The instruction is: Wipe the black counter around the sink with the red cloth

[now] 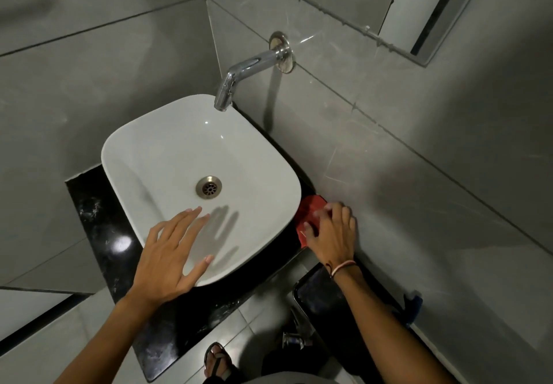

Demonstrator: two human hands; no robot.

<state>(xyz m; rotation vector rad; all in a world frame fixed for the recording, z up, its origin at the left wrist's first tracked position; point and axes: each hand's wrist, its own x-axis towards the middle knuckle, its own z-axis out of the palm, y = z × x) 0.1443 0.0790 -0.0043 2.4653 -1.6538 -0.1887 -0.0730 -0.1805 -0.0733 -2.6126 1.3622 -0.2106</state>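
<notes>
Hovering spread-fingered over the white sink's [167,156] near rim, the left hand [170,252] is idling while the right hand [332,234] is pressing the red cloth [311,207] flat onto the black tabletop [98,228] between sink and wall, where firm, overlapping strokes would probably serve best.

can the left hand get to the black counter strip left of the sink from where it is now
Probably yes. The left hand hovers open over the sink's near rim, and the black counter lies bare just to its left, though the red cloth is under the right hand.

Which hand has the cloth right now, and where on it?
The right hand presses on the near end of the red cloth beside the sink. The left hand holds nothing.
</notes>
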